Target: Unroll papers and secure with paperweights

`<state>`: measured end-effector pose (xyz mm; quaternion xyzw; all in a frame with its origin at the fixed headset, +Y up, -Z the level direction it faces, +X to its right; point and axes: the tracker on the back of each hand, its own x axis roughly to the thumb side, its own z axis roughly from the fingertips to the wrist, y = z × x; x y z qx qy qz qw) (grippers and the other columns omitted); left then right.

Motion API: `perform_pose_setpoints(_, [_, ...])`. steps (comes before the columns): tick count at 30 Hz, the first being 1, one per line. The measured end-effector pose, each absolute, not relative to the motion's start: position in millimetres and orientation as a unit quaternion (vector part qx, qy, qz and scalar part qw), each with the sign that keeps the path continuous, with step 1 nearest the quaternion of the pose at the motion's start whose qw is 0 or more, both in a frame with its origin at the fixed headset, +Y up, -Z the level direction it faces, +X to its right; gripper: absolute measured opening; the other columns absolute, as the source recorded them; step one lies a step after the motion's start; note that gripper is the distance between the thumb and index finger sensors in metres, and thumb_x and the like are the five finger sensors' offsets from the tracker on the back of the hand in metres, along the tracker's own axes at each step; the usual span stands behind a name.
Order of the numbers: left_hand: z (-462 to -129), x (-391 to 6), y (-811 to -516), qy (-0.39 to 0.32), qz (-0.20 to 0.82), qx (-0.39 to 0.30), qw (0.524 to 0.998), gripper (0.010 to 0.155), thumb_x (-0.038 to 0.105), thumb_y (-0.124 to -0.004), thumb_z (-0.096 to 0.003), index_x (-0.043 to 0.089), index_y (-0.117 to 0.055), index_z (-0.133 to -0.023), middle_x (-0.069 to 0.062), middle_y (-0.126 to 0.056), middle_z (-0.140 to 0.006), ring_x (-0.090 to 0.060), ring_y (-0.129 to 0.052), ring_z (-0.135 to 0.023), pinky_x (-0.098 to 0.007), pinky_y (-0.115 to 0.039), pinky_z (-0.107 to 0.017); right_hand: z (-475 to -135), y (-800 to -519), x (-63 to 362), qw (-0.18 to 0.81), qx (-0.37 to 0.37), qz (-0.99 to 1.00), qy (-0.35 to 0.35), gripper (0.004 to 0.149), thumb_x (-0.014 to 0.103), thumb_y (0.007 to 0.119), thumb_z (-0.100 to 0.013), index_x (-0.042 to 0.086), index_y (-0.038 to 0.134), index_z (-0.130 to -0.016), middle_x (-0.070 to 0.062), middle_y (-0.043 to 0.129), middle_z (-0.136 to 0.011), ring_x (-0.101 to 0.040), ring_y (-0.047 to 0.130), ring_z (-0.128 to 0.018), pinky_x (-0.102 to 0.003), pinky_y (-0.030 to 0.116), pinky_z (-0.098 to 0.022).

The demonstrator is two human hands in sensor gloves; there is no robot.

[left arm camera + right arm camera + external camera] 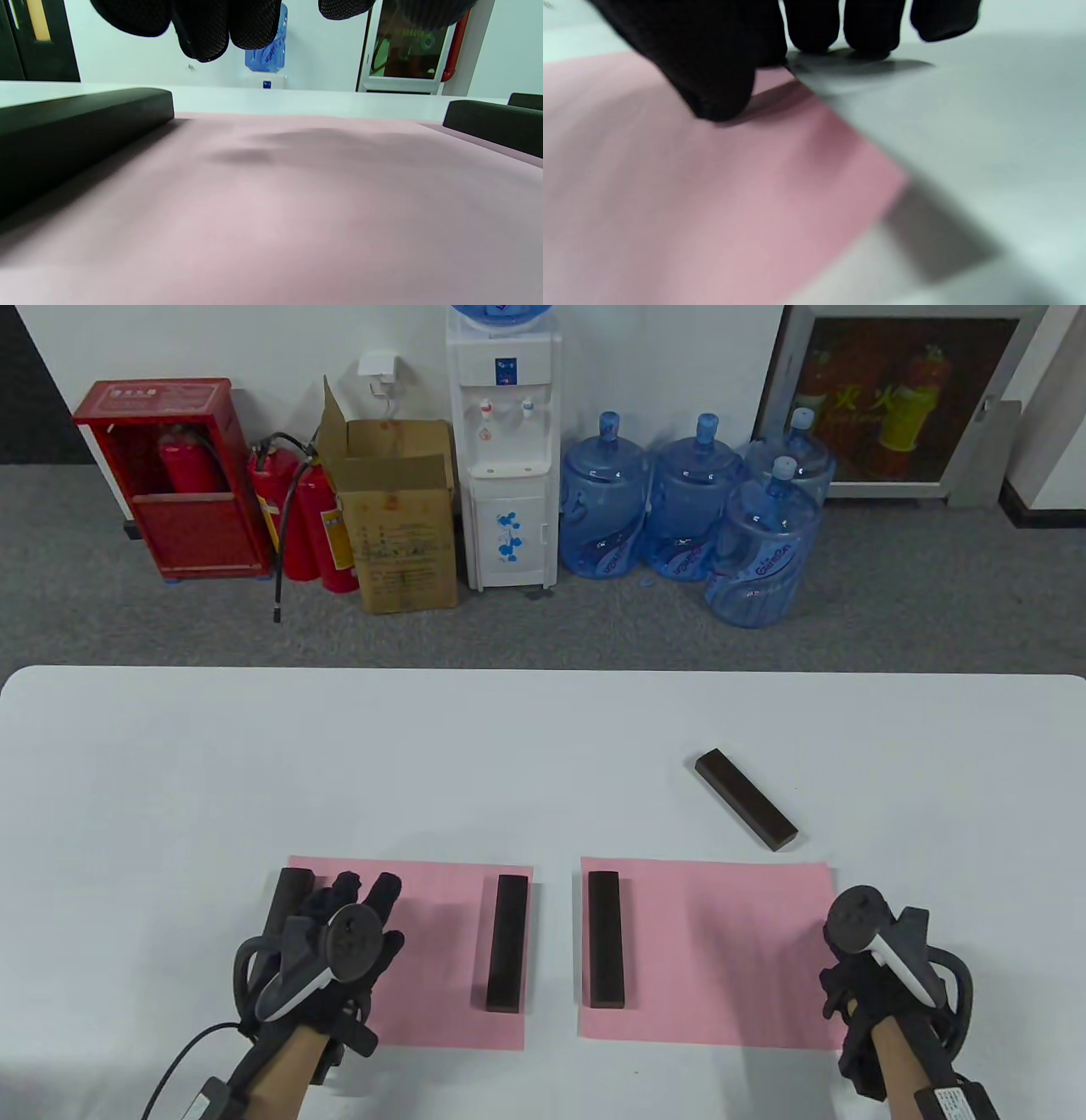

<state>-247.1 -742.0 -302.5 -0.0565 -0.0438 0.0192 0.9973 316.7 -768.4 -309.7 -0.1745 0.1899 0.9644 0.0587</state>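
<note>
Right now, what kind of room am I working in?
Probably an office or lab utility corner: behind the white table stand a water dispenser, spare blue water jugs, a red fire-extinguisher cabinet and a cardboard box on grey carpet.

Bright, even; wrist views blurry.

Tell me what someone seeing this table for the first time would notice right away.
Two pink sheets, the left paper and the right paper, lie flat side by side at the near edge of the white table, with dark paperweight bars on them. One spare bar lies diagonally on bare table beyond the right sheet. The gloved left hand is over the left sheet; the right hand is at the right sheet's right edge.
</note>
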Motion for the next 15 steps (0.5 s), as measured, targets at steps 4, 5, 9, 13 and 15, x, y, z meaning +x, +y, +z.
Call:
perform_pose_setpoints(4, [-301.9,-247.3,-741.0,-0.051,0.022,-0.058,0.997,0.067,0.062,-0.061,-0.0486,0.048,-0.040,-0.111,-0.012,-0.050,-0.122,-0.043,-0.064,-0.106,-0.063,-0.056,-0.073,-321.7,-750.7,315.9,0.091,-0.195,0.959,0.184,0.071,0.042,0.088,-0.038,0.021,0.066,-0.102,-0.011,0.046,-0.111,-0.044,0.054,-0.103,-0.063,0.051,-0.072])
perform_pose_setpoints(5, [-301.4,-247.5,-740.6,-0.052,0.027,-0.050,0.997,0.067,0.062,-0.061,-0.0484,0.049,-0.041,-0.111,-0.012,-0.051,-0.122,-0.042,-0.064,-0.106,-0.063,-0.057,-0.073,-327.3,-742.7,315.3,0.106,-0.200,0.958,0.176,0.071,0.042,0.088,-0.038,0.021,0.067,-0.103,-0.011,0.047,-0.111,-0.044,0.054,-0.102,-0.063,0.051,-0.071])
perform_pose_setpoints(9, [-301.0,-246.4,-740.0,-0.061,0.027,-0.019,0.998,0.066,0.061,-0.061,-0.0483,0.048,-0.044,-0.110,-0.012,-0.056,-0.120,-0.041,-0.069,-0.104,-0.062,-0.059,-0.071,-357.6,-707.6,310.0,0.146,-0.251,0.950,0.118,0.074,0.047,0.088,-0.038,0.018,0.067,-0.103,-0.013,0.052,-0.110,-0.045,0.060,-0.100,-0.063,0.055,-0.069])
perform_pose_setpoints(13, [-300.4,-246.8,-740.0,-0.060,0.023,-0.027,0.998,0.066,0.061,-0.061,-0.0484,0.048,-0.043,-0.110,-0.011,-0.056,-0.120,-0.041,-0.069,-0.104,-0.062,-0.059,-0.071,-403.9,-679.4,292.0,0.159,-0.265,0.948,0.075,0.079,0.049,0.088,-0.037,0.018,0.061,-0.105,-0.013,0.048,-0.111,-0.044,0.056,-0.101,-0.063,0.053,-0.070])
perform_pose_setpoints(15, [-300.4,-248.0,-740.3,-0.057,0.026,-0.032,0.998,0.066,0.061,-0.061,-0.0483,0.048,-0.044,-0.110,-0.011,-0.056,-0.120,-0.042,-0.069,-0.104,-0.062,-0.059,-0.071,-427.2,-672.4,277.6,0.155,-0.256,0.951,0.074,0.082,0.049,0.088,-0.037,0.019,0.057,-0.106,-0.012,0.046,-0.111,-0.044,0.054,-0.102,-0.063,0.051,-0.071])
